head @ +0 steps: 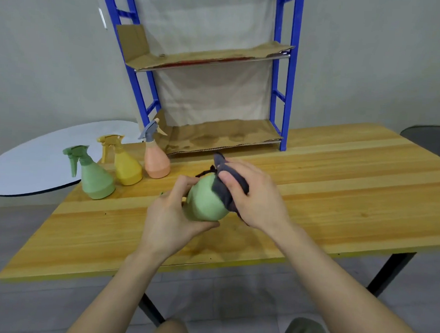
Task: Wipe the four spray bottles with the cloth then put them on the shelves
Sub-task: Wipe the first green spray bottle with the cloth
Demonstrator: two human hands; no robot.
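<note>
the light green bottle (206, 204) lies tipped, its spray head mostly hidden behind its body and the dark cloth (228, 185). the left hand (169, 220) curls round its base above the table (341, 186). the right hand (255, 197) grips the cloth against its side. a dark green bottle (94, 179), yellow bottle (127, 168) and orange bottle (157, 162) stand at the left, near the blue shelves (284, 134).

Light green bottle (206, 204), dark grey cloth (229, 182), yellow bottle (126, 167), blue shelf frame (286, 98)

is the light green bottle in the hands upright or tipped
Tipped. The left hand holds the light green bottle with its dark spray head pointing away toward the shelves; the right hand holds the cloth against it.
</note>
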